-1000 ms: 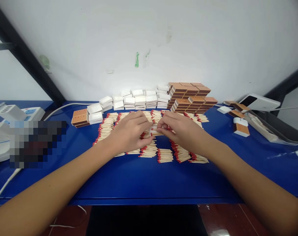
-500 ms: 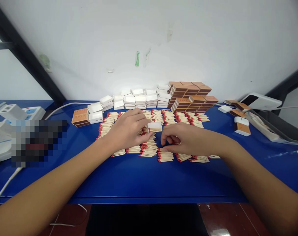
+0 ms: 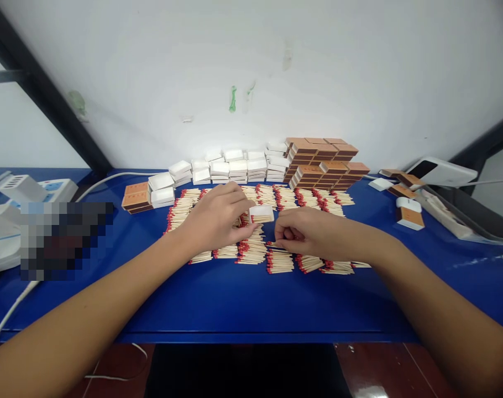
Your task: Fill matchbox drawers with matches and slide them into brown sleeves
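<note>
My left hand (image 3: 218, 215) holds a small white matchbox tray (image 3: 261, 214) by its left end, between thumb and fingers, above the rows of matches. Some matches lie inside the tray. Just right of it, my right hand (image 3: 303, 232) has its fingers pinched on red-tipped matches; how many is hidden. Below that hand lies a pile of matches (image 3: 279, 261) with red heads to the left. More match piles (image 3: 251, 251) spread under and around both hands on the blue table (image 3: 251, 309).
White trays (image 3: 237, 167) are stacked along the wall, beside brown matchboxes (image 3: 321, 160). Two brown boxes (image 3: 136, 196) stand left. Power strips (image 3: 56, 190) and a blurred dark object (image 3: 69, 237) lie far left. Loose boxes (image 3: 409, 217) and a white device (image 3: 442, 170) are on the right.
The fingers of my right hand have closed on matches at the pile below. My left hand still holds the tray in nearly the same place.
</note>
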{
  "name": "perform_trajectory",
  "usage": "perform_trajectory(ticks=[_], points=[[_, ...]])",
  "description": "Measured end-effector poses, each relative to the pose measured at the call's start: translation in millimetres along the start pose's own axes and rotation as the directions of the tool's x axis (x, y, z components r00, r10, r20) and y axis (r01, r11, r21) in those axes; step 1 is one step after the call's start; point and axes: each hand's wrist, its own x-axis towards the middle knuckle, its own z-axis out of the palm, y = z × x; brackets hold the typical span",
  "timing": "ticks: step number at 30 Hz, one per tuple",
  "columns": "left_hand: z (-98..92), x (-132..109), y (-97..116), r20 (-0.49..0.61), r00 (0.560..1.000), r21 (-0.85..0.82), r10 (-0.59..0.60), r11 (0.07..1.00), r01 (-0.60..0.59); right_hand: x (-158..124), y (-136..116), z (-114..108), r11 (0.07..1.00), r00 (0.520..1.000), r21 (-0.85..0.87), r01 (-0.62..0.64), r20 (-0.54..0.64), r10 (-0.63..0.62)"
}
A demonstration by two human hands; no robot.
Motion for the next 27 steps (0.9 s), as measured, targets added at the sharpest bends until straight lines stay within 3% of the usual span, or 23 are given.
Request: perform_trajectory(ticks=[14,27], points=[[1.8,-1.0,-0.3,0.001,1.000,0.003,0.004,1.000,-0.004,1.0,5.5,-2.1,0.999,0.984,-0.033,0.044,-0.172,-0.049],[1.9,-1.2,-0.1,0.015,1.000,0.013,-0.006,1.000,0.006,3.8,5.5,3.3,0.988,0.984,-0.151,0.015,-0.173,-0.041]])
